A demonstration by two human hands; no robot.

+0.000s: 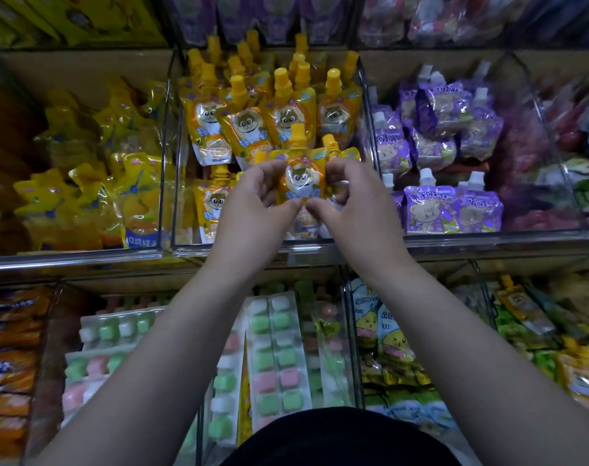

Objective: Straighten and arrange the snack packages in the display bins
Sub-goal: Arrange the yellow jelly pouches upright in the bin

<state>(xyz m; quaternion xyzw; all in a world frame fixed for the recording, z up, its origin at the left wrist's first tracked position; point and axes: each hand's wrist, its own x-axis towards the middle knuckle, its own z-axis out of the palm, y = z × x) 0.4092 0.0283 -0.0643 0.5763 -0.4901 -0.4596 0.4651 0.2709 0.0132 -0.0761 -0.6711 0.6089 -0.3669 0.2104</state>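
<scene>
An orange spouted pouch (300, 174) with a cartoon squirrel on it is held upright over the middle clear bin (320, 246). My left hand (256, 203) pinches its left side and lower edge. My right hand (350, 200) pinches its right side. Behind it, several matching orange pouches (252, 126) stand in rows in the same bin, caps up. One more orange pouch (210, 206) leans at the bin's front left, and others lie partly hidden under my hands.
A bin of yellow star-shaped packs (84, 196) stands to the left, and a bin of purple spouted pouches (451, 206) to the right. Below the shelf edge lie blister packs of green, pink and white candies (276, 358), orange packets (7, 358) and yellow-green pouches (387, 348).
</scene>
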